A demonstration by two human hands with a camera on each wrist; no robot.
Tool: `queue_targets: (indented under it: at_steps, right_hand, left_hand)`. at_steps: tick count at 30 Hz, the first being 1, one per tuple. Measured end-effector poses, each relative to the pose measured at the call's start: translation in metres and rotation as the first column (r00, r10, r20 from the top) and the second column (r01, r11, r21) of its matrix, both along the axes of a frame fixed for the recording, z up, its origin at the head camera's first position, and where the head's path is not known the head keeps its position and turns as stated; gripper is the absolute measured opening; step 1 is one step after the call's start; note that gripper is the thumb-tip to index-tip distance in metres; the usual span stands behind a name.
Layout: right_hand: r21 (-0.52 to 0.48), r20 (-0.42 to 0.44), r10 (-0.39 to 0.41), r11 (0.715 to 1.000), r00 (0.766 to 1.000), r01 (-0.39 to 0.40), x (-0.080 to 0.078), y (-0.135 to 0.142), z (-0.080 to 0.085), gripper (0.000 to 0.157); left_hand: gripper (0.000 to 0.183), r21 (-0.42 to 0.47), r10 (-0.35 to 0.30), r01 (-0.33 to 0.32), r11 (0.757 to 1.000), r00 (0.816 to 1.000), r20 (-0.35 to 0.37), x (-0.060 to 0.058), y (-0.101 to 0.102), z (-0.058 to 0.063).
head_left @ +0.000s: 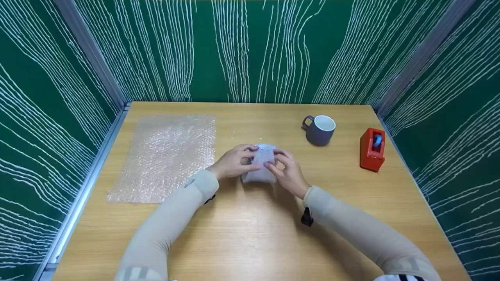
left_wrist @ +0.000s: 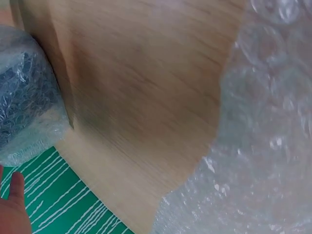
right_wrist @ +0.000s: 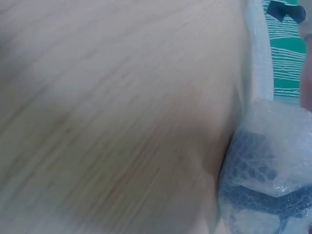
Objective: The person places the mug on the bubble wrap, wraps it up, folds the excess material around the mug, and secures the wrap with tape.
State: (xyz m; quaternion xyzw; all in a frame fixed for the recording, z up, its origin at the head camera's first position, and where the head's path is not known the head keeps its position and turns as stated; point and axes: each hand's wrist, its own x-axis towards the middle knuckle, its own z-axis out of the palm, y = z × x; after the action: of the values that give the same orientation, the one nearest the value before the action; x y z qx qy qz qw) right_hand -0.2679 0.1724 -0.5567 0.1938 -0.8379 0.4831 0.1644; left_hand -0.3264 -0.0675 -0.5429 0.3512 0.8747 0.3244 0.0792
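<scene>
Both hands are at a small bubble-wrapped bundle (head_left: 261, 171) near the middle of the table. My left hand (head_left: 236, 162) grips its left side with curved fingers, the thumb on the near part. From the right, my right hand (head_left: 289, 171) pinches the wrap between thumb and fingers. Something dark grey shows through the clear layers of the bundle (left_wrist: 24, 92) in the left wrist view. The right wrist view also shows the wrapped bundle (right_wrist: 265, 165), dark beneath the film; the exact kind of item inside is hidden.
A flat sheet of bubble wrap (head_left: 172, 152) lies on the wooden table (head_left: 250, 230) to the left. At the back right stands a dark grey mug (head_left: 320, 134), white inside. Farther right is a red tape dispenser (head_left: 371, 152). Green walls (head_left: 269, 50) border the table.
</scene>
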Motion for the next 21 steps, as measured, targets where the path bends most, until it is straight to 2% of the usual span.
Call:
queue_targets:
  at_steps: [2, 10, 15, 21]
  right_hand:
    - [-0.007, 0.012, -0.009, 1.000, 1.000, 0.009, -0.003, -0.001, 0.002, 0.020]
    - [-0.024, 0.065, -0.021, 0.999, 0.998, 0.023, -0.011, 0.002, 0.011, 0.015]
    - [0.007, 0.068, -0.060, 0.998, 0.996, 0.060, -0.016, 0.004, 0.011, 0.016]
    - [-0.002, 0.156, -0.043, 0.999, 0.987, 0.044, -0.024, 0.005, 0.011, 0.014]
  left_hand:
    - [0.064, 0.008, 0.012, -0.012, 1.000, 1.000, -0.003, 0.000, 0.001, -0.001]
    - [0.047, 0.126, 0.048, -0.043, 0.991, 0.998, -0.037, 0.003, 0.004, -0.010]
    - [0.050, 0.156, 0.069, -0.063, 0.986, 0.997, -0.039, 0.006, 0.005, -0.009]
    - [0.057, 0.172, 0.082, -0.081, 0.982, 0.997, 0.002, 0.008, 0.006, -0.007]
